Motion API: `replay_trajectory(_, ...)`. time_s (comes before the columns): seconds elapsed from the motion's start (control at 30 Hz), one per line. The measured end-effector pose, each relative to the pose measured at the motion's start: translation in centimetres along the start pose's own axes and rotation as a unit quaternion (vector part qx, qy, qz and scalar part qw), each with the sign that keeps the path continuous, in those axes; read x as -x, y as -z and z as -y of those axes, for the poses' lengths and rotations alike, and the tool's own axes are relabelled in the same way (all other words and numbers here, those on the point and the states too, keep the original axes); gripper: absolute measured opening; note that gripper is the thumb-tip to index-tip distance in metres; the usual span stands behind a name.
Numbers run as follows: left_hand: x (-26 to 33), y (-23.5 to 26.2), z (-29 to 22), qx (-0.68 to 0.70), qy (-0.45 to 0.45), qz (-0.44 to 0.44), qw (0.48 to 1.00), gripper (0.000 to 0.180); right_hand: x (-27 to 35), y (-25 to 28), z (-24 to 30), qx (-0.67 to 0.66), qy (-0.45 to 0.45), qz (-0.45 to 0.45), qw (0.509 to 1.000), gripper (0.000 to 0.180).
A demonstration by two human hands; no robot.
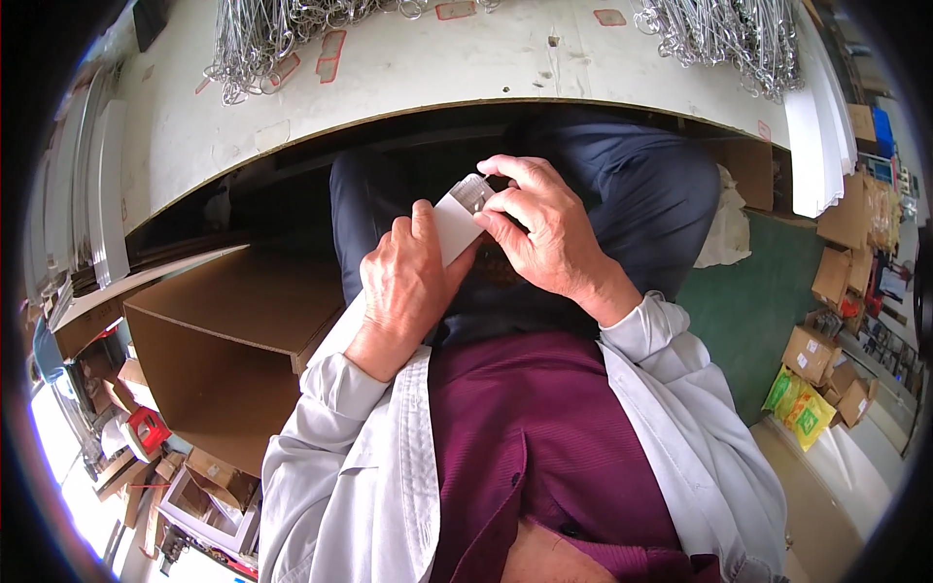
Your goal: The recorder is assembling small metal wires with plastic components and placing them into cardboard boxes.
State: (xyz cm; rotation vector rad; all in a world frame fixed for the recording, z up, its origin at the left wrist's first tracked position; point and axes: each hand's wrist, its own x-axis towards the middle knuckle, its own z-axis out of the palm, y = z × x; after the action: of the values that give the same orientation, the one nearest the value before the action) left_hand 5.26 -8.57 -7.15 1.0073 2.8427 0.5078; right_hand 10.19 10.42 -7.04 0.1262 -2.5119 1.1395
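Observation:
My left hand (403, 282) is wrapped around a narrow white cardboard box (454, 231) held aslant above my lap, its end pointing up and away. That far end is open, and something small and shiny shows inside it; I cannot make out what it is. At this end my right hand (544, 228) has its thumb and a bent finger closed on the box's rim, with the index finger stretched over the opening. My left hand hides the middle of the box.
On the pale worktable (418, 73) ahead lie bundles of silvery wire pieces with ring ends (258, 49), and more wire pieces (724, 44) lie at right. White flat cartons (816, 146) hang over the right edge. A large open brown carton (224, 321) stands at my left.

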Motion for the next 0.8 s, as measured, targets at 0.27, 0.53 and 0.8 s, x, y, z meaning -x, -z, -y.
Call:
replay_trajectory(0.27,0.3,-0.3,-0.2,0.007,0.000,0.002,1.000,0.063,0.7,-1.3,0.3,-0.143,-0.174,-0.008,0.974,0.013)
replay_trajectory(0.53,0.4,0.0,-0.1,0.057,0.046,0.019,0.997,0.059,1.0,-2.0,0.2,-0.133,-0.114,-0.005,0.985,0.015)
replay_trajectory(0.8,0.3,0.2,-0.4,0.114,0.056,0.027,0.992,0.063,1.3,0.7,0.3,-0.247,-0.247,0.147,0.925,0.020)
